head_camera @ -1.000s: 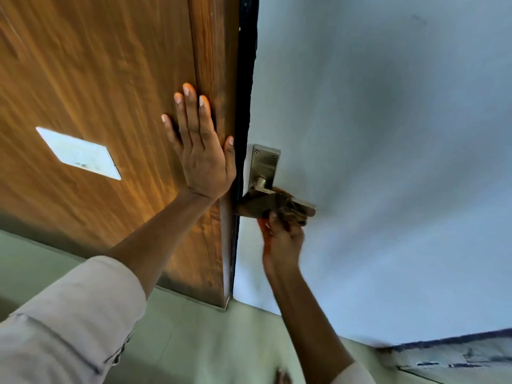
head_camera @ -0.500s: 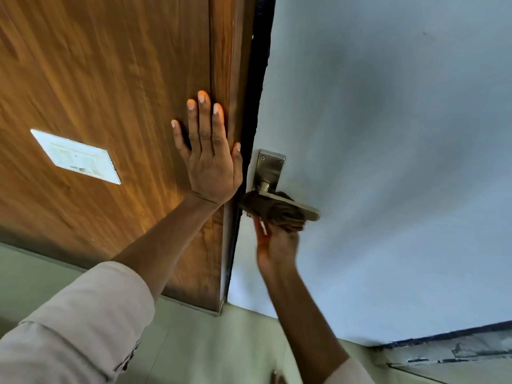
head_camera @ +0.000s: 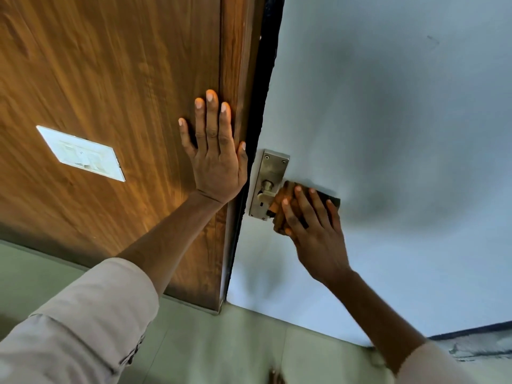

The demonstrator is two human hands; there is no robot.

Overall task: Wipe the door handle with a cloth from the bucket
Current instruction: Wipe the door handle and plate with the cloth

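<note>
Door handle (head_camera: pixel 264 194) wiping is underway: right hand (head_camera: pixel 313 225) fingers clasp the cloth (head_camera: pixel 282 200) around the lever. Left hand (head_camera: pixel 216 153) is spread flat on the wooden panel (head_camera: pixel 110 79); bucket unseen.

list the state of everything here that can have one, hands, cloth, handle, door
left hand: open, flat against the wooden panel
right hand: fingers spread, pressing the cloth onto the lever
cloth: bunched, wrapped over the door handle
door handle: lever mostly covered, only its base showing
backplate: uncovered at the top, screwed on
door: cannot tell whether it is latched
</note>
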